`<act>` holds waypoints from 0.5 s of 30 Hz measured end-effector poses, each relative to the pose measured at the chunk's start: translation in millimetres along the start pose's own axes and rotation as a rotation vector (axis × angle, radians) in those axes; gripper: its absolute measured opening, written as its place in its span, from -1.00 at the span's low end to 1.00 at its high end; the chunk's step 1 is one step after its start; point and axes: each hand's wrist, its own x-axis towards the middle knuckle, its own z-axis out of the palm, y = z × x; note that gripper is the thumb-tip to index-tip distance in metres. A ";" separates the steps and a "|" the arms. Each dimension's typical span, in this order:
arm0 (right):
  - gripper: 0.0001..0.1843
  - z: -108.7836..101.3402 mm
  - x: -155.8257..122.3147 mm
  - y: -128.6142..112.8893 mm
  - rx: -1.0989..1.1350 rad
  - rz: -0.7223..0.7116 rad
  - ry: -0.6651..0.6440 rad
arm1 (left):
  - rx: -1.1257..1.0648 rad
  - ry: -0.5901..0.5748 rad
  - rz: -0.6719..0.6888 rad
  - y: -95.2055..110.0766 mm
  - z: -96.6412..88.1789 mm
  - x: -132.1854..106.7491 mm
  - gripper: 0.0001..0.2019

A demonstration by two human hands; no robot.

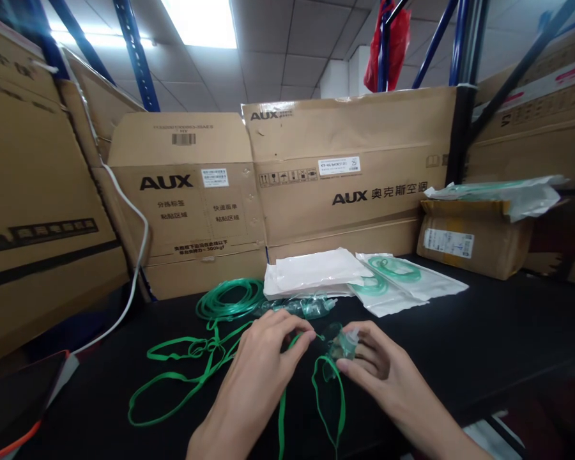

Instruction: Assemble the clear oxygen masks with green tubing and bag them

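My right hand (376,358) is closed around a clear green oxygen mask (344,345), its pale connector up by the fingers. A green elastic strap (341,409) hangs in a loop below the mask. Between thumb and forefinger, my left hand (273,351) pinches a green strap end close to the mask's left side, with more strap hanging under the hand. Several loose green straps (172,377) lie on the black table left of my left hand. Behind my hands are a coil of green tubing (230,300) and another clear green plastic part (311,306).
White packets (316,271) are stacked at the back, beside clear-front packets (407,281) holding green tubing. A small carton (469,239) with a packet on top stands at right. Large cardboard boxes (349,160) wall the back. A phone-like device (19,396) with a white cable lies at left.
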 end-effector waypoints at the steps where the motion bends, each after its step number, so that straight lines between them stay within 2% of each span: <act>1: -0.70 -0.3 -0.3 0.4 -0.004 -0.002 0.000 | 0.000 -0.001 0.003 0.1 0.6 0.0 -0.89; 15: -0.73 0.4 -1.9 0.6 -0.143 -0.064 0.058 | 0.082 0.009 -0.038 6.2 1.2 -0.1 -0.82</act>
